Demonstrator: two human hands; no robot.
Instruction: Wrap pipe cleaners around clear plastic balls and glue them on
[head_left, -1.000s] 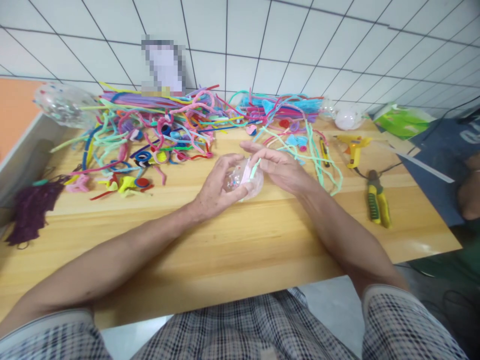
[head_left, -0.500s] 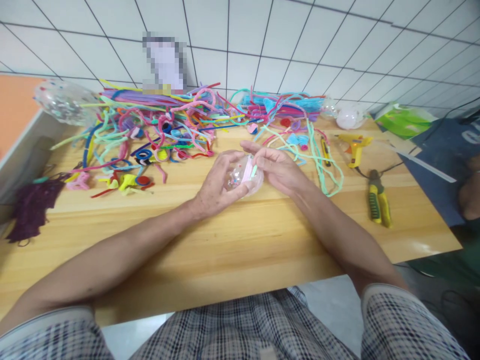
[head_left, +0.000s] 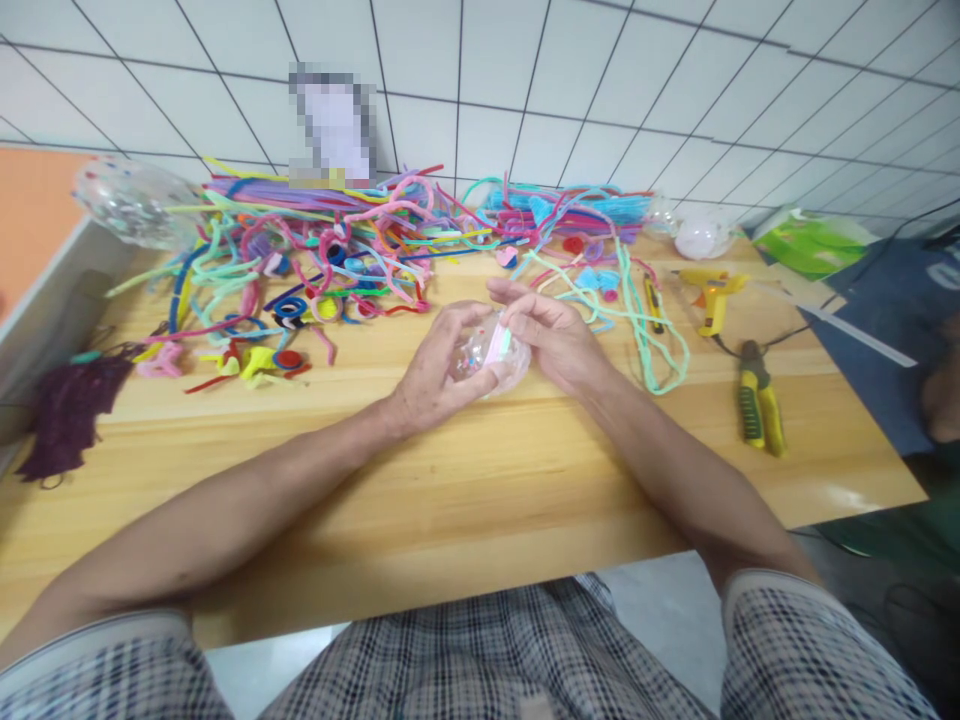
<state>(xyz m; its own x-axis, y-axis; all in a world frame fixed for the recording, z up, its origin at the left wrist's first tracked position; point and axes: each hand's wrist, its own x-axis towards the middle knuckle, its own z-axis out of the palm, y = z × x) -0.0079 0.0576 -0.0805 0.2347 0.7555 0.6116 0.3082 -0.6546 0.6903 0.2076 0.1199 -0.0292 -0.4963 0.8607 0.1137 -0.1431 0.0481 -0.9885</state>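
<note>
A clear plastic ball (head_left: 471, 352) with small coloured specks sits between my hands over the table. Pale pink and mint pipe-cleaner strips (head_left: 498, 345) run across its middle. My left hand (head_left: 442, 365) is wrapped round the ball's left side, the thumb along its near edge. On the other side, my right hand (head_left: 551, 335) has thumb and forefinger pinched at the upper end of the strips, and its other fingers are bent above. The fingertips partly hide what is pinched.
Tangled pipe cleaners (head_left: 300, 240) cover the back of the wooden table (head_left: 450, 500). To the right lie a yellow glue gun (head_left: 711, 295), pliers (head_left: 759, 400), a cutter (head_left: 654, 303) and mint strands (head_left: 645, 350). A purple tassel (head_left: 71, 415) lies left; a large clear ball (head_left: 135, 200) stands behind it.
The ball has turned very slightly in my hands, and my right fingertips have shifted a little along the strips. The whole view has moved a few pixels. Both hands keep their hold.
</note>
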